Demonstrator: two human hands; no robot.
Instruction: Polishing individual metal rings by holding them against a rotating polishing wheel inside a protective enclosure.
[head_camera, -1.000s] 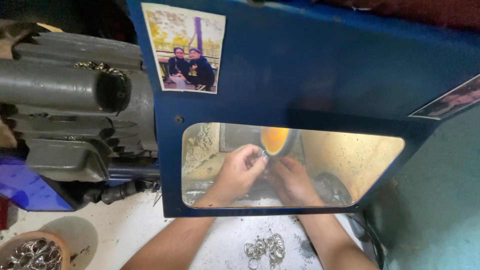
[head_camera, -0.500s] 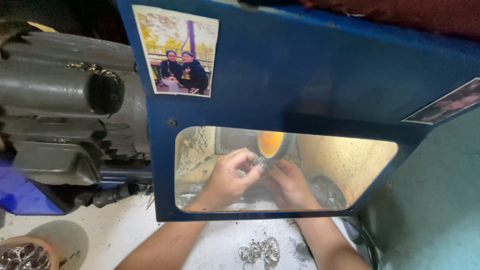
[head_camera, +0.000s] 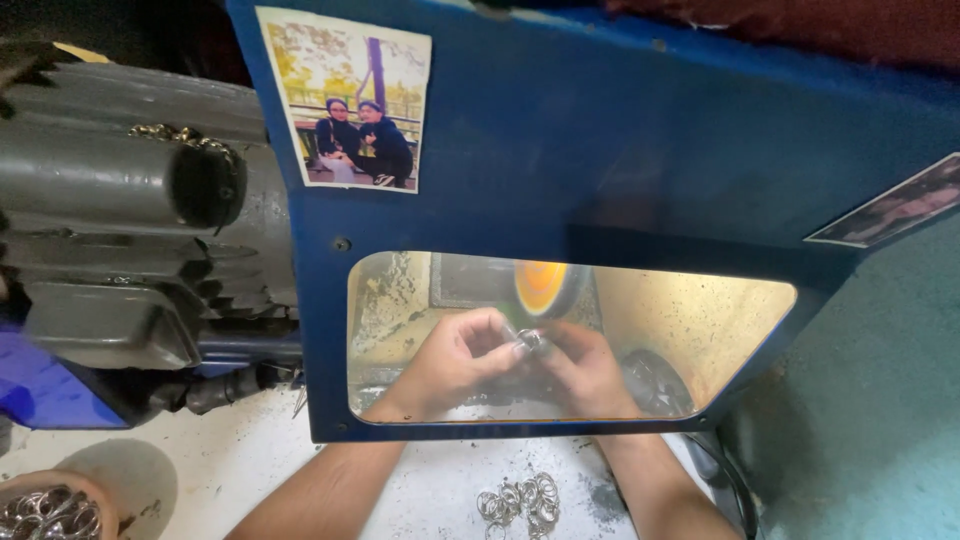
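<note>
Nearest, at the bottom left corner of the worktop: a round brown bowl (head_camera: 48, 508) heaped with small silver rings. Near the front edge, between the 2 forearms: a loose cluster of thin silver metal rings (head_camera: 520, 500) on the dusty white worktop (head_camera: 250, 460).

Further in, behind the clear window of the blue metal guard panel (head_camera: 620, 150): left hand (head_camera: 455, 360) and right hand (head_camera: 580, 368) drawn close together, fingers curled, both pinching 1 small silver metal ring (head_camera: 529, 340) between the fingertips. Ring held just below and in front of the orange-faced round polishing wheel (head_camera: 545, 288); touching it or not, hard to tell through the pane.

Judged by looks: ring light, stiff, smooth and likely slippery, easily flicked out of a loose grip; best taken by its outer rim from 2 opposite sides, fingertips kept clear of the wheel's face.

Left of the panel: a grey ribbed electric motor housing (head_camera: 130, 230). High on the panel: 1 taped photograph of 2 seated people (head_camera: 345, 100); another photograph (head_camera: 895, 205) at its right edge.
</note>
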